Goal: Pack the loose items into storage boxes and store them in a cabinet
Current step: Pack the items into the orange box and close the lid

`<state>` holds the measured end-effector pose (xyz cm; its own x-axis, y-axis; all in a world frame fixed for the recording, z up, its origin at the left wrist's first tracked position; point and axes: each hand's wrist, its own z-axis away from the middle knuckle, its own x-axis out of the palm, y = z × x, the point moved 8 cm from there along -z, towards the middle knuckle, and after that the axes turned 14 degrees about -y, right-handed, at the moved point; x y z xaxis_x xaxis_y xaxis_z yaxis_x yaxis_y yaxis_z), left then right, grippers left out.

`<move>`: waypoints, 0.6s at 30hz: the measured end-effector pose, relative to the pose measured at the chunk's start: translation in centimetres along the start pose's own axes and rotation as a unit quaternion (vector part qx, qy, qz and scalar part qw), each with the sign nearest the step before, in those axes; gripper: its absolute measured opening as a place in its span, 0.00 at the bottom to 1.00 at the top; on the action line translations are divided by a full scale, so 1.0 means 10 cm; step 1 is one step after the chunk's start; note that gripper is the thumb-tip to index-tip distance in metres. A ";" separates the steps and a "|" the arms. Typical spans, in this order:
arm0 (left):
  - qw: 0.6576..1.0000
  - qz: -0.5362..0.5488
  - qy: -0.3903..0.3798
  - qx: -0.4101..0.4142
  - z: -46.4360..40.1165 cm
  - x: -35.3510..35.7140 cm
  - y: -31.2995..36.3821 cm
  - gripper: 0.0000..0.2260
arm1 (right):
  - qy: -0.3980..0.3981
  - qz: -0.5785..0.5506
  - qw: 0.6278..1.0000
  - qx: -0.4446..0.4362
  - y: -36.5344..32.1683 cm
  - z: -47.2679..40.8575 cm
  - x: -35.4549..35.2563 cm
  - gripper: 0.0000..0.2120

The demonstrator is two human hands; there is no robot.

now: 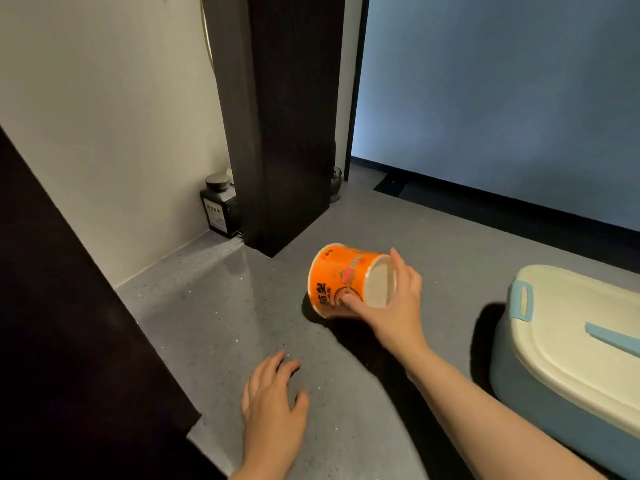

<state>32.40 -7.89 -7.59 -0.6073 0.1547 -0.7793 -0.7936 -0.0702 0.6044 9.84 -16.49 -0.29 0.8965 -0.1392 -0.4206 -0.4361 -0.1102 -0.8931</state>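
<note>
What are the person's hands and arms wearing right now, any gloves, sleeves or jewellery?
Nothing shows on either. The left hand and right hand are bare, with no gloves, and no rings or watch can be seen. Both forearms are uncovered as far as the picture's edge, so no sleeve is in view.

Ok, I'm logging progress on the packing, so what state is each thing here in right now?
Noodle cup: tipped on its side, base toward the camera, gripped by the right hand.
Storage box: on the floor, lid on.
Black jar: upright by the wall, capped.
Right hand: holds the cup.
Left hand: fingers spread, holds nothing.
</note>
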 end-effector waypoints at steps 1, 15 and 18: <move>1.000 0.001 0.002 0.000 0.00 0.01 0.02 0.19 | 0.011 -0.025 1.000 0.001 0.13 0.19 -0.08 0.50; 1.000 0.015 0.001 -0.011 0.11 0.13 0.22 0.19 | -0.301 0.434 0.842 0.111 -0.51 -0.28 0.30 0.47; 1.000 0.021 -0.001 -0.004 0.11 0.12 0.24 0.19 | -0.282 0.445 0.842 0.114 -0.54 -0.27 0.21 0.39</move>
<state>29.84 -6.81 -6.90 -0.6395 0.1527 -0.7535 -0.7680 -0.0846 0.6348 13.88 -18.89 4.07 0.1447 0.4306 -0.8909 -0.9863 -0.0089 -0.1645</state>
